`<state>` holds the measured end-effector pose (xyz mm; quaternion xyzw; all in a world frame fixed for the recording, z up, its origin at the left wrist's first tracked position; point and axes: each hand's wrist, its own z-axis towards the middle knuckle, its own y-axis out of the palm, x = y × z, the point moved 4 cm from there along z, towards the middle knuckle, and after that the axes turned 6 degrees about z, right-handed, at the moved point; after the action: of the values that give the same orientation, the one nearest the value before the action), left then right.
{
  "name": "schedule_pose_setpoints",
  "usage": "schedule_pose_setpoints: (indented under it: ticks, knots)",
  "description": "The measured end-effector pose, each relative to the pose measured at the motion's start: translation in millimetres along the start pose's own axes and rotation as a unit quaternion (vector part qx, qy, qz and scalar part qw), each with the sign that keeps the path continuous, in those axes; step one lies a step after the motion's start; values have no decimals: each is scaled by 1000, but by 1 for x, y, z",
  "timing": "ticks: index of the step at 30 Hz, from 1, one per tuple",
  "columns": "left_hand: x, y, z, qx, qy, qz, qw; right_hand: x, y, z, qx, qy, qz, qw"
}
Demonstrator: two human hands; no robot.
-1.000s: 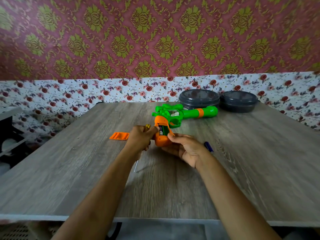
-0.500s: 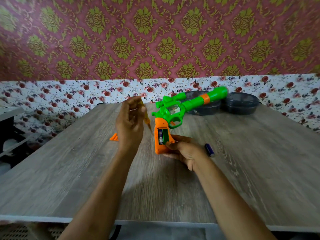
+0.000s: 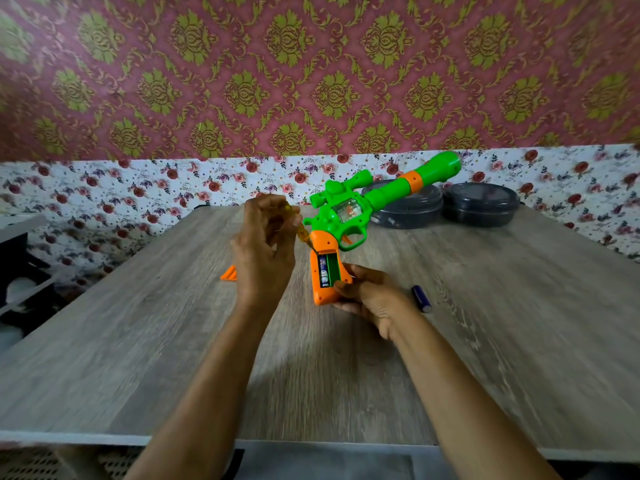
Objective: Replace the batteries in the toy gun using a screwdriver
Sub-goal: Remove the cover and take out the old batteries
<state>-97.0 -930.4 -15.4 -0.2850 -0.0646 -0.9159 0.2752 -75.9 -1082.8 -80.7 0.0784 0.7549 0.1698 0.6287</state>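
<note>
Gun (image 3: 346,216): green body, orange grip, held tilted with the barrel pointing up and to the right.
Right hand (image 3: 370,299): fingers curled round the grip's lower end.
Grip compartment: open, with one fitted battery (image 3: 323,271) in the left slot.
Left hand (image 3: 265,251): closed round a yellow screwdriver (image 3: 302,233), its tip near the grip's top.
Loose battery (image 3: 421,298): lying on the surface (image 3: 519,341), just right of the right hand.
Orange cover (image 3: 229,273): on the surface, partly behind the left hand.
Two dark lidded containers (image 3: 481,204): at the far edge.

Head view, forward-down, seemingly near the table (image 3: 145,358).
</note>
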Motion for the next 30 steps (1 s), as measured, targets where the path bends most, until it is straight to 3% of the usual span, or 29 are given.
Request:
schedule_pose_setpoints:
  ticks: [8,15,22,30]
  knots:
    - [1,2,-4,8,15,50,999,-2,-3,4,7,4,54,999]
    - [-1,4,-8,14,-4,63,998,-3,-2,0,9,-9,28,1000]
    - [6,19,-19,-50,91,104,989,4,-6,8,8,-7,18,1000]
    - [-10,1,-8,41,-43,78,995,2,-1,5,-2,-29,-42,999]
